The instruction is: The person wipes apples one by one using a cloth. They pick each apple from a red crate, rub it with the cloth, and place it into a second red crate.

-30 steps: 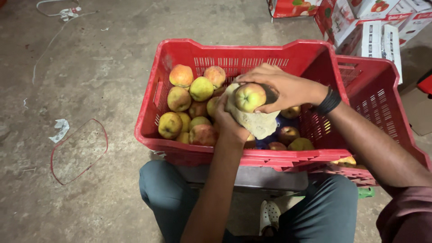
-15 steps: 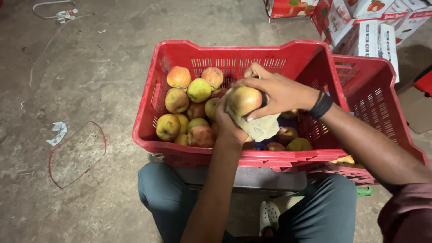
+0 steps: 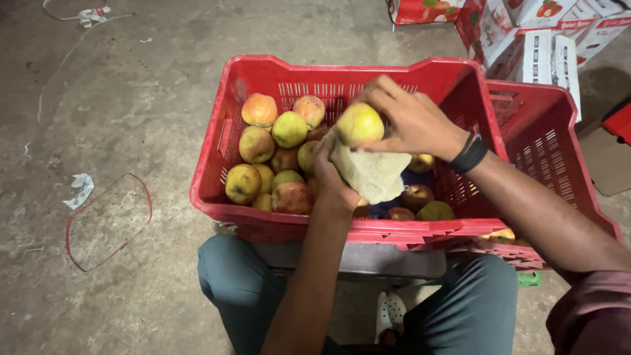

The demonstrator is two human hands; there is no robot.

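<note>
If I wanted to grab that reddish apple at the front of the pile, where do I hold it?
Probably from above, fingers round its wide middle. The reddish apple lies on top of the pile with its rounded top bare; other apples and the red crate wall crowd its sides.

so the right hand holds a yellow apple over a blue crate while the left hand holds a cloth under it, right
Not quite: the crate is red, not blue, as the head view shows. The right hand does hold the yellow apple over it, with the left hand holding the cloth under it.
</note>
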